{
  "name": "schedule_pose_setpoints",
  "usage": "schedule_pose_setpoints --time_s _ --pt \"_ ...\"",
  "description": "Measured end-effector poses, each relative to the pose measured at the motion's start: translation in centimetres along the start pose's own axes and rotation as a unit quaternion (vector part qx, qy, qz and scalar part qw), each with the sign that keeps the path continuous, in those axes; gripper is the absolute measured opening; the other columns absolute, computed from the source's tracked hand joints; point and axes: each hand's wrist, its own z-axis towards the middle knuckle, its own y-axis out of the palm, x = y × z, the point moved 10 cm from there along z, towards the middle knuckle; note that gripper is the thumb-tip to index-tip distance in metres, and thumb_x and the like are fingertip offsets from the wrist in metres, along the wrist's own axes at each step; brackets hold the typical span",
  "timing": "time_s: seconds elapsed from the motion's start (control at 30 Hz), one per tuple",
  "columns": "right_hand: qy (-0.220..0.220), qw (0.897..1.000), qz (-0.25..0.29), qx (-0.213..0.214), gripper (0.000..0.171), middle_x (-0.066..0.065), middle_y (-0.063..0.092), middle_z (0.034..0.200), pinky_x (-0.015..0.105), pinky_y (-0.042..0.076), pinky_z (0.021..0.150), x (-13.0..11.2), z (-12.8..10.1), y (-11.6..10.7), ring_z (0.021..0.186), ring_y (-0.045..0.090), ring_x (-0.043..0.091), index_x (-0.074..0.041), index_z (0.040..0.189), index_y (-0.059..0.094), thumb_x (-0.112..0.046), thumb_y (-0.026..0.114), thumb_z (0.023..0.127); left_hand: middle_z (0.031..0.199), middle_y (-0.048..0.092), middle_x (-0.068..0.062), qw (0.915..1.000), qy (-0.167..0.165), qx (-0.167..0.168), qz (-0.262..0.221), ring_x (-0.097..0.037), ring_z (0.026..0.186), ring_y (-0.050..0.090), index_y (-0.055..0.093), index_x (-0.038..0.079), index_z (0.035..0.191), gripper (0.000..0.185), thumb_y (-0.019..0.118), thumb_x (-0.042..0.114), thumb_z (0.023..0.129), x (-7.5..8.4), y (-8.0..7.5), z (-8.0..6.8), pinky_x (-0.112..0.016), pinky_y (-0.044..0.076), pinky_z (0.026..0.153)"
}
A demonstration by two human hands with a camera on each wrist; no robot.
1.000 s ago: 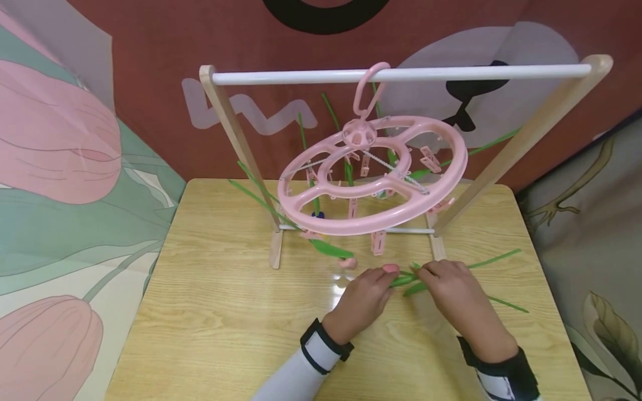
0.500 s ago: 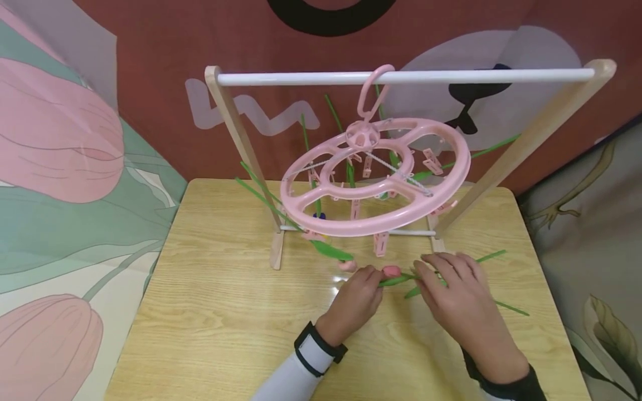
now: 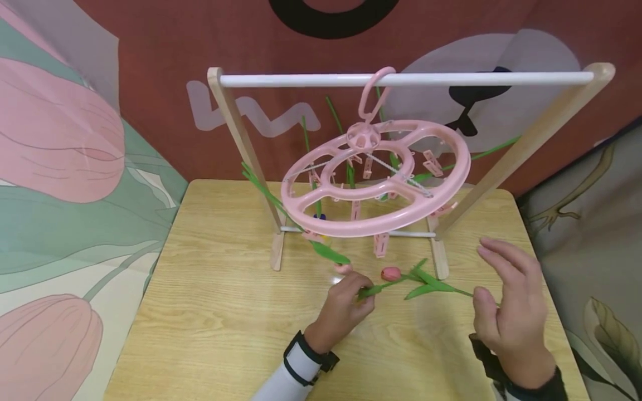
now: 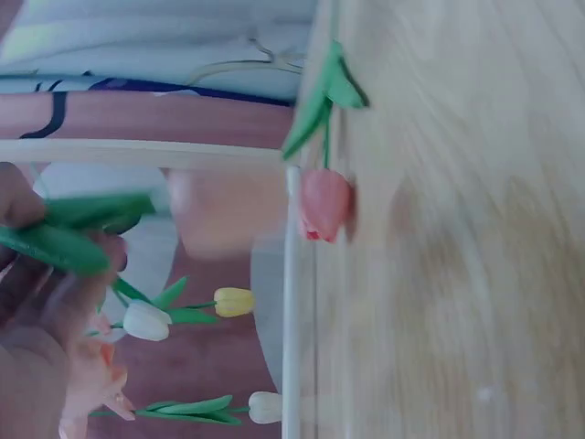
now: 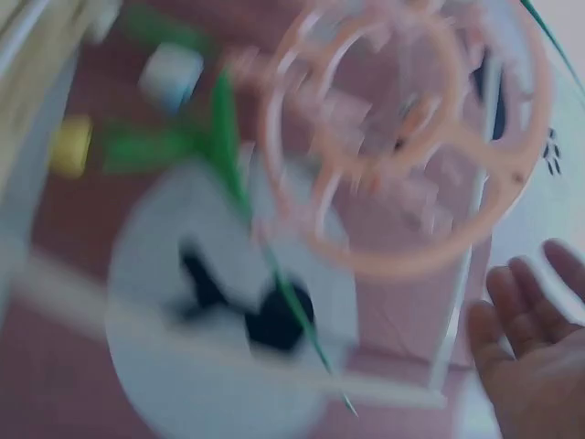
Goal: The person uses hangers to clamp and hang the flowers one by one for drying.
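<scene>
left hand (image 3: 346,303): pinches the leaf end of a pink artificial tulip (image 3: 390,273) lying on the table (image 3: 210,312) toward its back edge, just before the rack foot | right hand (image 3: 511,301): fingers spread, holds nothing, near the right edge | risk: thin stem may slip or snag the pink peg hanger (image 3: 376,178) overhead

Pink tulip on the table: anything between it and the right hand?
Nothing visible. The right hand hovers open to the right of the pink tulip, with only the tulip's own stem and leaves on the table between. The left hand pinches a leaf.
</scene>
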Motion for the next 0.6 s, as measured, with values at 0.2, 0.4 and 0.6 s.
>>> schedule_pose_setpoints --time_s 0.2,0.4,0.6 --pt "0.089 0.975 0.126 -0.161 0.050 0.030 0.061 0.128 0.016 0.047 0.103 2.2 -0.5 4.6 0.122 0.058 0.011 0.014 0.130 0.060 -0.030 0.060 0.105 0.097 0.074 -0.009 0.9937 0.007 0.052 -0.100 -0.016 0.091 0.073 0.066 0.002 0.103 0.034 0.075 -0.016 0.075 0.3 -1.7 0.6 -0.031 0.061 0.097" --pt "0.101 0.950 0.153 -0.252 0.059 0.014 0.065 0.122 0.013 0.048 0.090 2.1 -0.2 8.5 0.103 0.058 0.013 0.003 0.138 0.059 -0.045 0.061 0.103 0.097 0.074 -0.017 0.9804 -0.027 0.080 -0.178 -0.028 0.092 0.075 0.067 -0.002 0.102 0.032 0.073 -0.021 0.076 -0.6 -2.2 0.7 -0.036 0.064 0.089" --pt "0.106 0.946 0.143 -0.272 0.048 0.005 0.062 0.096 0.015 0.045 0.078 2.2 1.2 10.4 0.087 0.053 0.013 -0.002 0.130 0.064 -0.037 0.073 0.097 0.095 0.071 -0.024 0.9668 -0.079 0.080 -0.229 -0.035 0.078 0.074 0.065 -0.008 0.102 0.029 0.072 -0.023 0.079 -1.6 -1.8 0.7 -0.027 0.065 0.069"
